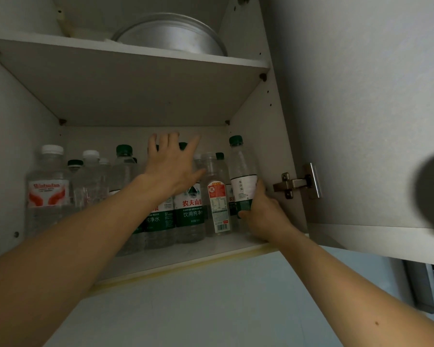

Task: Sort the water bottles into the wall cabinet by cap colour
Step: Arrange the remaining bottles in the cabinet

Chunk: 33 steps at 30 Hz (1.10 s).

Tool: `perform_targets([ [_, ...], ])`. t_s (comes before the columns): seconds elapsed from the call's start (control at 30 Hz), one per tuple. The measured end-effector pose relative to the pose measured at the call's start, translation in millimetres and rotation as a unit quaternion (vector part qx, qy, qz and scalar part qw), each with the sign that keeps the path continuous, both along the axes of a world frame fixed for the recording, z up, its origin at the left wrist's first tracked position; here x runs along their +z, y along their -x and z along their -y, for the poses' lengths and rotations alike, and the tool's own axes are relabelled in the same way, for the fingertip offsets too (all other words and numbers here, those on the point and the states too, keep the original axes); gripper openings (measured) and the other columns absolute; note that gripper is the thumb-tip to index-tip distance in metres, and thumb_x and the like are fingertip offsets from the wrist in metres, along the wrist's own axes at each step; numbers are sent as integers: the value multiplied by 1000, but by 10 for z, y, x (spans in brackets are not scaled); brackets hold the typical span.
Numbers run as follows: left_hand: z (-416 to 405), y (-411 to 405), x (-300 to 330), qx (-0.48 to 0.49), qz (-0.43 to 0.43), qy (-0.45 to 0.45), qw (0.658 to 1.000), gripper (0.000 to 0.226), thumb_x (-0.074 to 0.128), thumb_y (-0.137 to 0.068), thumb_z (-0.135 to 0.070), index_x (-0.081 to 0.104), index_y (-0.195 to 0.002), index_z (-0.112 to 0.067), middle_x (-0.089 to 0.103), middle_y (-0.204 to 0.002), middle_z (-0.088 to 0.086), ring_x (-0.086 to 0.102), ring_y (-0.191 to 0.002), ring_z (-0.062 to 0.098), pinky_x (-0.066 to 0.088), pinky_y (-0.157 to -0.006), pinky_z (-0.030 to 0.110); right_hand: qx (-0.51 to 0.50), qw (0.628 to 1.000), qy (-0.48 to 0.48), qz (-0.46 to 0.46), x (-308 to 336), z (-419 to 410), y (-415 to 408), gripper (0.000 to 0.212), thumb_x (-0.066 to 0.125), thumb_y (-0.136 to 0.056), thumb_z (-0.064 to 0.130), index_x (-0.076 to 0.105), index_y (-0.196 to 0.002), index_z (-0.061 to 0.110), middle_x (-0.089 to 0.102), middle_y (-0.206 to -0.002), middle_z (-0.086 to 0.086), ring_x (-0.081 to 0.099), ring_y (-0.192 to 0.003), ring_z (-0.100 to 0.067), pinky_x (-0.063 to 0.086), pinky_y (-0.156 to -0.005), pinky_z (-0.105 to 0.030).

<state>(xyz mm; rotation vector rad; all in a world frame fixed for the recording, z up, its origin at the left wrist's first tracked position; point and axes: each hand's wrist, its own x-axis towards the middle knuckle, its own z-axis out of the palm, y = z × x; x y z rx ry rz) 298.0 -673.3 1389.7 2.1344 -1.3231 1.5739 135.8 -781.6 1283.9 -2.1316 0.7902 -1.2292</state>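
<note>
Several clear water bottles stand on the lower shelf [186, 256] of the open wall cabinet. White-capped bottles, one with a red label [48, 191], are at the left. Green-capped bottles with green labels [189, 211] fill the middle. A clear-capped bottle with an orange label [217, 204] stands right of them. My right hand [263, 214] grips the lower part of a green-capped bottle [243, 176] at the far right, tilted slightly against the cabinet side. My left hand [172, 166] is spread flat in front of the green-capped bottles in the middle, fingers apart, holding nothing.
The upper shelf [135, 78] carries a large metal basin [171, 33]. The cabinet door [361, 108] hangs open at the right on a metal hinge [296, 184]. A pale wall lies below the cabinet.
</note>
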Motion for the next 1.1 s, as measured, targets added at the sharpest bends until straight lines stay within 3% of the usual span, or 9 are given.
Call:
perform_targets([
  [0.1,72,119,64,-15,28,-10,999,87,48,-89,-73,20,-156,-27,29,-154,19,25,-143,37,12,-120,57,-4,1000,-8,-18,4,-11,0,90,62,-96,8,-1,-159,22,53,-142,-16,58,-124,-32,50,-100,-43],
  [0.2,217,204,229,-40,49,-27,998,68,52,-93,-62,38,-148,-25,45,-145,13,37,-135,33,19,-117,54,-5,1000,-12,-25,2,-32,-6,87,61,-97,7,0,-158,20,53,-141,-17,58,-124,-32,50,-99,-41],
  [0.4,530,317,579,-26,-83,-92,992,40,53,-101,-44,62,-125,-14,64,-124,9,56,-119,28,30,-111,49,-1,1000,-11,-25,-34,24,16,87,59,-96,3,1,-158,22,51,-144,-14,55,-128,-30,50,-104,-43],
  [0.53,634,291,614,36,-124,-133,983,42,47,-102,-52,64,-107,-15,63,-109,3,56,-112,25,21,-115,52,0,1000,-5,-18,-13,73,24,84,61,-95,2,7,-156,21,53,-141,-12,57,-125,-30,51,-103,-43],
  [0.7,639,245,668,19,-128,-125,984,44,50,-100,-52,63,-127,-19,64,-125,4,54,-123,27,19,-115,55,-24,999,11,-44,12,83,-22,81,62,-95,6,9,-154,17,49,-142,-17,55,-125,-33,50,-104,-47],
  [1.1,580,134,603,-23,-122,-111,986,40,48,-101,-51,68,-123,-25,64,-122,7,42,-131,32,13,-116,57,-23,994,-23,-105,176,187,-44,73,70,-92,11,23,-148,6,48,-146,-18,51,-132,-34,47,-104,-39],
])
